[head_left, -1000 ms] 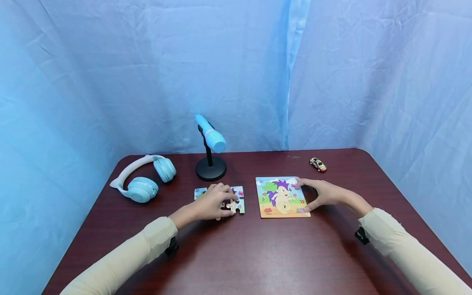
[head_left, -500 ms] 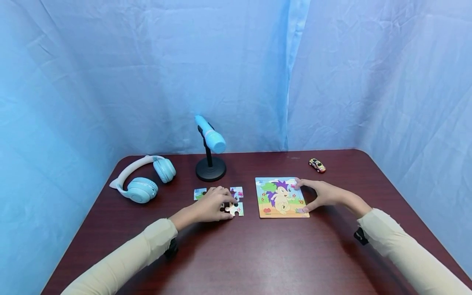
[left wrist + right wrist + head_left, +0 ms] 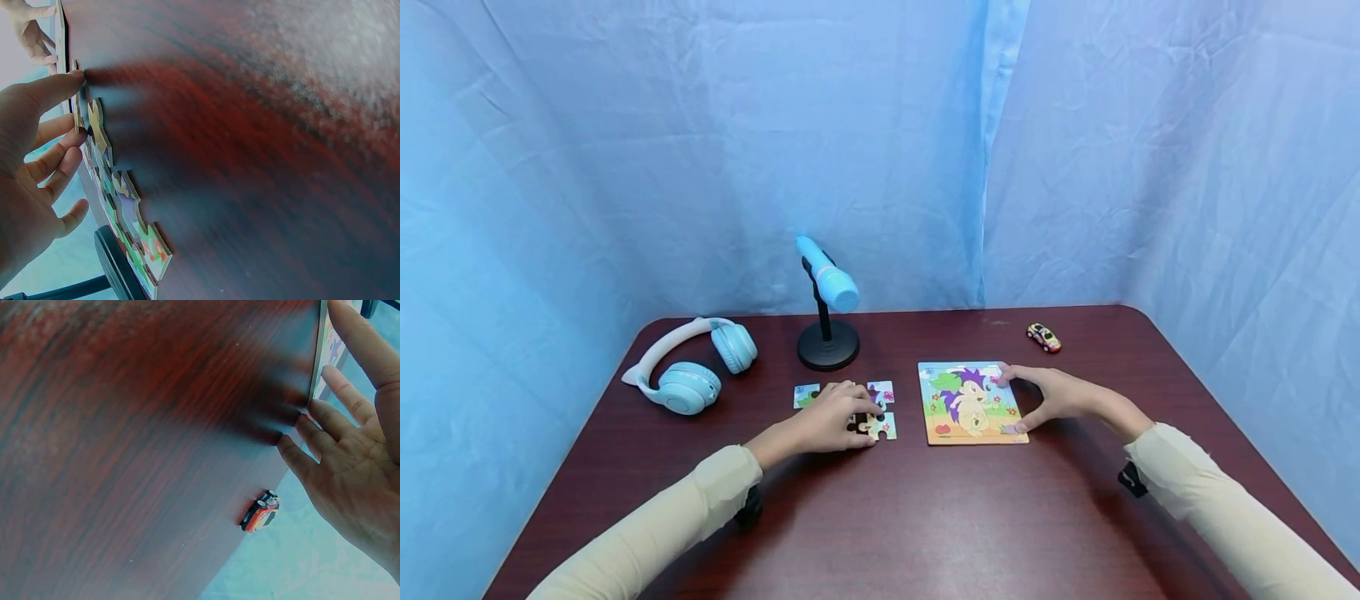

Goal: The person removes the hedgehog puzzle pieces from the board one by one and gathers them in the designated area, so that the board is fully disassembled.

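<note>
My left hand [image 3: 829,417] is over a group of loose jigsaw pieces left of the board, hiding several of them. Thumb and fingertips pinch one jigsaw piece [image 3: 77,115] by its edges, low over the table; whether it touches the wood I cannot tell. Other loose pieces [image 3: 156,250] lie flat beneath and beside that hand. One corner piece [image 3: 806,395] shows at the far left of the group, another [image 3: 882,392] at the far right. My right hand [image 3: 1054,398] rests on the puzzle board [image 3: 936,400], which pictures a hedgehog. Its thumb and fingers span the right edge, fairly straight.
Behind the pieces stands a blue microphone [image 3: 831,279] on a black round base [image 3: 828,346]. Blue and white headphones [image 3: 688,387] lie at the left. A toy car [image 3: 1043,337] sits near the back right edge of the brown table [image 3: 925,525]. Blue cloth [image 3: 880,150] hangs behind.
My left hand has brought the piece slightly nearer to me, away from the far-right corner piece, then held nearly still. My right hand and the board keep their places.
</note>
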Demonstrator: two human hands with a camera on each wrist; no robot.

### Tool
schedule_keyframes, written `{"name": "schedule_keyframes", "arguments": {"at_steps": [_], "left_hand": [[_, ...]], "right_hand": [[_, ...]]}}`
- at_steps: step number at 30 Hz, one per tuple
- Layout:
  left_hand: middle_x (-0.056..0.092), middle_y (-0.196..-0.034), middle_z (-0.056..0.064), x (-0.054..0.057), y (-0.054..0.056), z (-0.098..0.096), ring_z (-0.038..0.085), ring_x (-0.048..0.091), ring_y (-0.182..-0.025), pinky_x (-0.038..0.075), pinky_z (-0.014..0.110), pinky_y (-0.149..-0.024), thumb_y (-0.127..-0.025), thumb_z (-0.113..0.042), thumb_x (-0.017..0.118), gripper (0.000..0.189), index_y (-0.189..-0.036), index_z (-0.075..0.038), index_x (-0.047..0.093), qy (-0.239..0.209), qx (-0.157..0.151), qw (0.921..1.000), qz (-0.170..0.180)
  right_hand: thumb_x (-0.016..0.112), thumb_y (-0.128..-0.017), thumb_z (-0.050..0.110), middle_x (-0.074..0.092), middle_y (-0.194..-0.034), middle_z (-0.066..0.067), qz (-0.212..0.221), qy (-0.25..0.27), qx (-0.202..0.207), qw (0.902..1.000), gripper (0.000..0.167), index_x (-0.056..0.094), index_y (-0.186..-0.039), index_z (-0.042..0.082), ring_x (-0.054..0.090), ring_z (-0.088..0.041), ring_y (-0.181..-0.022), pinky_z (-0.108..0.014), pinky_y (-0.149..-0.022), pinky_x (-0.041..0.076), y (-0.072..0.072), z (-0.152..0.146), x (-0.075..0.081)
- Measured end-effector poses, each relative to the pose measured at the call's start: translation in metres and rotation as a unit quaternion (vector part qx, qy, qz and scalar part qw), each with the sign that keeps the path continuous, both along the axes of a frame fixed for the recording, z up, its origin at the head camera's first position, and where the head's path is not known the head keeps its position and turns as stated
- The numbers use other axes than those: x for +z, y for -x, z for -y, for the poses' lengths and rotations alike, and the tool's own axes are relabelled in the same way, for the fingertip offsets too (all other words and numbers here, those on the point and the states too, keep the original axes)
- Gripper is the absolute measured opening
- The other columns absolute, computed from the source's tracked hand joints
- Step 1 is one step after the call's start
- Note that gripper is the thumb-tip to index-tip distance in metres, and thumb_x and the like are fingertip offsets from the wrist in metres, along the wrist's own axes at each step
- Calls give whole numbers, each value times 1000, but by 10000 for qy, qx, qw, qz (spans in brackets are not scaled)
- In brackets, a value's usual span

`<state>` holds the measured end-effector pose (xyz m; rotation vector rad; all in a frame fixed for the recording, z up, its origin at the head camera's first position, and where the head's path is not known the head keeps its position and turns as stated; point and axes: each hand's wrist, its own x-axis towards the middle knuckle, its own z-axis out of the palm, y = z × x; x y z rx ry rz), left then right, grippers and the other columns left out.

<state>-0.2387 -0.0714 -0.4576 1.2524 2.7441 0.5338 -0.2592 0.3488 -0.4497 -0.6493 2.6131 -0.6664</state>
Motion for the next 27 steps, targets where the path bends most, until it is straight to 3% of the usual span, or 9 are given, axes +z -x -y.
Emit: {"name": "schedule_keyframes", "arguments": {"at_steps": [27], "left_hand": [[66, -117, 2, 0, 0, -1, 17, 53, -101, 42, 45, -95, -91, -33, 78, 40, -126, -15, 73, -45, -8, 10000, -28]], "right_hand": [[86, -79, 44, 29, -165, -22, 26, 64, -46, 10000, 72, 55, -138, 17, 34, -43, -145, -67, -112, 33, 0, -2, -2]]}}
